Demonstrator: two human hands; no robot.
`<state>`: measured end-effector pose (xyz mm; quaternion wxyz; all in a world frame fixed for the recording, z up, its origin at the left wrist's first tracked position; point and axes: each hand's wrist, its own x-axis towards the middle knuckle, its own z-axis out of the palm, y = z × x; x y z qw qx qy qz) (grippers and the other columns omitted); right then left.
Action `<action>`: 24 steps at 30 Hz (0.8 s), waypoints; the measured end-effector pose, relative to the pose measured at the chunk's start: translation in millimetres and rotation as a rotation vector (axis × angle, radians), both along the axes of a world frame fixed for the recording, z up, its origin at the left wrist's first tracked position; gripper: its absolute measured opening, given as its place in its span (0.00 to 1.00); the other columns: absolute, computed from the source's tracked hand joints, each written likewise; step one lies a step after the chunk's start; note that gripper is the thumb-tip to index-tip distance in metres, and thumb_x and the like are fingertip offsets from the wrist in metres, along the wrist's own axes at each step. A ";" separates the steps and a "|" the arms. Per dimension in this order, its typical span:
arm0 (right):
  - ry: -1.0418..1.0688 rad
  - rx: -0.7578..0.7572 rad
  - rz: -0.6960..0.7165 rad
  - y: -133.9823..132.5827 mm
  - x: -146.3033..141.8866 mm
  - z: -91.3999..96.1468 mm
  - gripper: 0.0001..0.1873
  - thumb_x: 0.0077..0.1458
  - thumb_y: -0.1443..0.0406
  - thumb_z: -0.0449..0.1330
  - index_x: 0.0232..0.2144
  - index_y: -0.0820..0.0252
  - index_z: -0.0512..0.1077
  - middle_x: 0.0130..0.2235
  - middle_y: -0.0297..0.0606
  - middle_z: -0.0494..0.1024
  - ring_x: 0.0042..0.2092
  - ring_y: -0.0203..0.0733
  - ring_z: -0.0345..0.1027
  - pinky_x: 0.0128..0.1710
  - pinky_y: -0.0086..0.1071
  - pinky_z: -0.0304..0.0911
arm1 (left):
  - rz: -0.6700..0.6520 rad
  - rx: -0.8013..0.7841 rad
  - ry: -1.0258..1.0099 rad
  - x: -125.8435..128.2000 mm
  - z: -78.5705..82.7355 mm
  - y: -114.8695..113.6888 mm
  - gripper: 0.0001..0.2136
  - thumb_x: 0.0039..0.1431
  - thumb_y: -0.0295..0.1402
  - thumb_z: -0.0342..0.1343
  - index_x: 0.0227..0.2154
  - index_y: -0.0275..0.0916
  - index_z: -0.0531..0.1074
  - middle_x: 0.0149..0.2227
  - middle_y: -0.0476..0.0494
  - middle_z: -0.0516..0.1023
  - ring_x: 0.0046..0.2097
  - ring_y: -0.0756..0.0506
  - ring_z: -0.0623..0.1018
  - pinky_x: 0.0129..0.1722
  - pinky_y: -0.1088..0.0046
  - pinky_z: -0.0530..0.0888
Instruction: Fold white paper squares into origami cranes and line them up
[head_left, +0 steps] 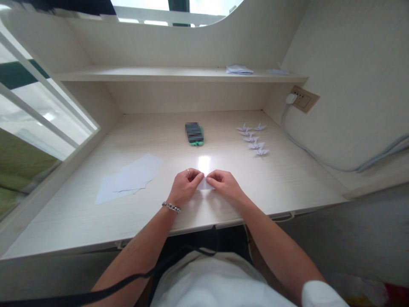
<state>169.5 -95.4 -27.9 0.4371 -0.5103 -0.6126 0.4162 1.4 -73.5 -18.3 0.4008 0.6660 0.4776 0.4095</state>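
Loose sheets [131,177] lay near the desk's [287,183] left edge. A phone [194,133] sat centre-rear, paper cranes [254,140] right-rear.

— Worn on the left hand [184,184]?
— A slim silver ring [188,172] on one finger, and at the wrist a silver chain bracelet [171,207] of chunky, shiny links.
— And the right hand [225,184]?
— Bare, like both forearms, up to a short white sleeve [321,295] on the right upper arm.
— Over the body?
— A plain white shirt [211,281], softly creased. Across it, a thin black strap [137,276], perhaps a cable, curving in from the lower left edge toward the middle.
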 end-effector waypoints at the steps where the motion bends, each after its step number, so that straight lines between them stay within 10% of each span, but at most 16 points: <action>1: -0.023 0.007 -0.014 0.1 -1.5 0.7 0.08 0.52 0.61 0.59 0.27 0.61 0.74 0.28 0.35 0.76 0.30 0.37 0.67 0.31 0.30 0.60 | -0.024 0.002 0.020 0.8 0.9 -1.3 0.11 0.54 0.41 0.59 0.26 0.37 0.76 0.25 0.46 0.76 0.28 0.49 0.72 0.28 0.74 0.67; 24: 0.222 -0.071 -0.062 -6.1 16.3 -2.6 0.05 0.47 0.66 0.58 0.22 0.60 0.70 0.22 0.32 0.71 0.25 0.35 0.62 0.28 0.30 0.56 | 0.209 -0.133 -0.327 -13.0 3.3 13.0 0.12 0.44 0.39 0.65 0.25 0.35 0.74 0.23 0.49 0.73 0.25 0.52 0.69 0.25 0.76 0.64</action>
